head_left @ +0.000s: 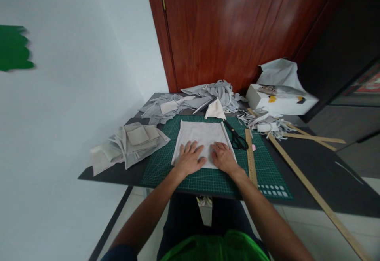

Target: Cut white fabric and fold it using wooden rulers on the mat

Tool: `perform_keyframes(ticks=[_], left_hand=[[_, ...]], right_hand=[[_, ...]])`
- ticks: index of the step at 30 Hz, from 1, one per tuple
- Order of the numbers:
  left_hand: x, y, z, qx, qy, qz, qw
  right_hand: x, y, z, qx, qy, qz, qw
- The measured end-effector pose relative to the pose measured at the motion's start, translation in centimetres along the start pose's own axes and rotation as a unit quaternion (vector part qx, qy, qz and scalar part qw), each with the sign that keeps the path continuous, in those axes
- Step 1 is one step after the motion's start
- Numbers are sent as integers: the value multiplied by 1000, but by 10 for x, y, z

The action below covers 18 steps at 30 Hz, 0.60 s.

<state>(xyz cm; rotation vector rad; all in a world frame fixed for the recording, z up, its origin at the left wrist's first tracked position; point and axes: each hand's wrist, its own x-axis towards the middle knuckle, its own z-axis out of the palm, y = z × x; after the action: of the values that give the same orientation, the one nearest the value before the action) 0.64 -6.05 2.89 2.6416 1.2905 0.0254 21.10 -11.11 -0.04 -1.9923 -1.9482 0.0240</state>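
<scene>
A whitish-grey piece of cloth (pixel 202 131) lies spread out on a green cutting mat (pixel 192 184). Flat on its lower left part rests my left hand (pixel 189 159), fingers spread and holding nothing. My right hand (pixel 223 156) touches the cloth's right side, its fingers slightly bent and apart from the thumb, with nothing seen in them. Along the right edge the cloth shows a narrow folded or rolled strip. Black-handled scissors (pixel 238 140) lie just right of the cloth, beside a short wooden ruler (pixel 251 156).
Stacked cloth pieces (pixel 138 142) lie left of the mat. Grey fabric scraps (pixel 219 91) are heaped at the back. To the right are thin cloth strips (pixel 264 120), a white box (pixel 279 103) and long wooden rulers, one (pixel 311 190) jutting past the table's front edge.
</scene>
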Motion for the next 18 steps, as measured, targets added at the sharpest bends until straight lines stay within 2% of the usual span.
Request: perform_keyframes(ticks=[4,6,9,12,18], left_hand=[[-6,1,-5,3,0,2,1000],[-3,7,-8,8,15,8,1000],[7,17,-9,3,50,29,998],[16,23,-2,-7,53,49,997],[12,25,15,-8,15,46,999]], right_hand=[[6,10,-7,-14,1,23,1000],[11,15,-9,-24,1,44,999],[19,23,-12,-24,-3,36,999],[28,37,-19,-23,12,48,999],[45,79,-32,-74,53,152,984]])
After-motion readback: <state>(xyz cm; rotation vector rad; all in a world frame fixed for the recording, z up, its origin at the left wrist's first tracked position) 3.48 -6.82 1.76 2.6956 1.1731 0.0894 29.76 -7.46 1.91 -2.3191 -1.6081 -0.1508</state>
